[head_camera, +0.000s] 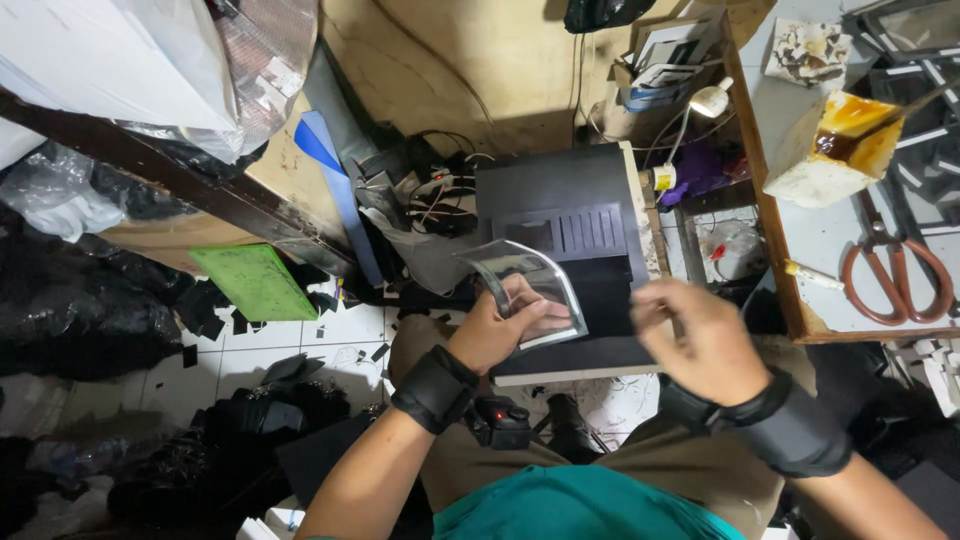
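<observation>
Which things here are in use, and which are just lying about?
In use: left hand holding a clear curved sheet; right hand, empty, beside it; black board beneath.
Lying about: scissors, green mat, glue pot, cables.

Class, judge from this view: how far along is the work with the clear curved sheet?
Done: black offcuts litter the tiled floor. In hand: left hand holds the clear curved sheet above a black board; right hand hovers beside it, blurred. Left: scissors lie untouched on the bench.
</observation>
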